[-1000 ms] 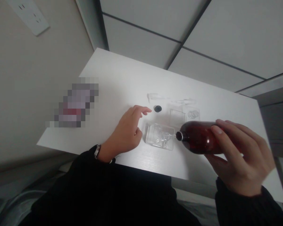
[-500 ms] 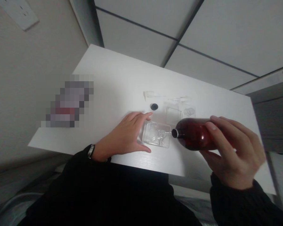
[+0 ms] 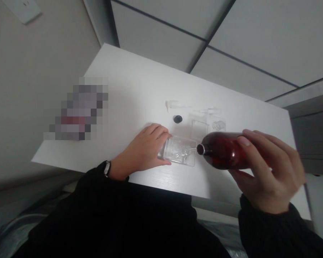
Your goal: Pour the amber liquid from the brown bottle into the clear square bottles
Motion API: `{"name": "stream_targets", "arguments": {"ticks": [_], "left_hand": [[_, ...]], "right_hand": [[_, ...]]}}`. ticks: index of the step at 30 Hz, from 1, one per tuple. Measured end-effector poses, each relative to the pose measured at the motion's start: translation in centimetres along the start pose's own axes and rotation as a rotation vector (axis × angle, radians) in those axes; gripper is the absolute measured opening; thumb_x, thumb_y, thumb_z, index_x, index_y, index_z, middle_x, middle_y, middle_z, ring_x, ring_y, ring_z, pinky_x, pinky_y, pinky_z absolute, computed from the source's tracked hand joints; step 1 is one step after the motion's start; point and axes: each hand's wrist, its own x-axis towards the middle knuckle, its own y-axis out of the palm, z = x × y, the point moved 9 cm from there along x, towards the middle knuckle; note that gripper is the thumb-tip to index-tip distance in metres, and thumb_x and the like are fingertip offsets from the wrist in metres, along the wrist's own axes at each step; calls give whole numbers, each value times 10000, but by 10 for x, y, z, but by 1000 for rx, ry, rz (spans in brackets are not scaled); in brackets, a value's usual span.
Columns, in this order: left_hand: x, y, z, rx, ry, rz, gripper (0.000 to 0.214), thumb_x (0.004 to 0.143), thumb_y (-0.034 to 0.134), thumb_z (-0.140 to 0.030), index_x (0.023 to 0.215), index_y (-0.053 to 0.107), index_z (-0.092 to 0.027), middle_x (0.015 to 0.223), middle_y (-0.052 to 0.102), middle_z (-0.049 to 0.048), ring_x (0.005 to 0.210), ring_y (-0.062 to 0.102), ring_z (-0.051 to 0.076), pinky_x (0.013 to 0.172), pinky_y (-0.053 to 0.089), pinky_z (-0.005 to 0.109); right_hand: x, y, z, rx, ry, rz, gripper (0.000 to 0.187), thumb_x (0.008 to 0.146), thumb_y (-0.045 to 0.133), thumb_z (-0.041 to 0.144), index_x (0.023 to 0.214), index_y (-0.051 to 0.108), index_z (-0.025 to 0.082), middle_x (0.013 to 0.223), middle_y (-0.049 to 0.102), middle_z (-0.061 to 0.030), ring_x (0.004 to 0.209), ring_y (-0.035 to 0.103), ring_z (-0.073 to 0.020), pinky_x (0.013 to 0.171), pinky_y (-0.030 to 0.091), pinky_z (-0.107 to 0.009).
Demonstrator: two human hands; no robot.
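My right hand [image 3: 269, 175] is wrapped round a dark red bottle [image 3: 226, 154], tipped on its side with its uncapped mouth pointing left. A thin clear stream runs from the mouth into a clear square bottle [image 3: 179, 154] standing on the white table [image 3: 134, 93]. My left hand [image 3: 145, 152] grips the left side of that clear bottle, fingers curled against it. A small black cap [image 3: 178, 119] lies just behind the clear bottle.
A second clear square bottle [image 3: 199, 128] and a clear lid [image 3: 218, 125] stand behind the red bottle, with clear pump parts [image 3: 193, 108] lying further back. A blurred-out object [image 3: 78, 111] sits at the table's left. The wall is to the left and tiled floor lies beyond.
My left hand came down from hovering near the black cap and closed on the clear bottle's left side. The red bottle stays tipped over it.
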Motion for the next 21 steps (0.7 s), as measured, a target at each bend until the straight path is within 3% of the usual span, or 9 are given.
{"name": "stream_targets", "arguments": {"ticks": [21], "left_hand": [[0, 0, -2, 26, 25, -33, 759, 773, 919, -566, 1277, 631, -77, 1251, 676, 161, 1184, 596, 340, 1058, 493, 463]], "right_hand": [[-1, 0, -2, -36, 13, -3, 951, 801, 875, 84, 1632, 477, 322, 1432, 724, -103, 1224, 739, -349, 1028, 613, -488]]}}
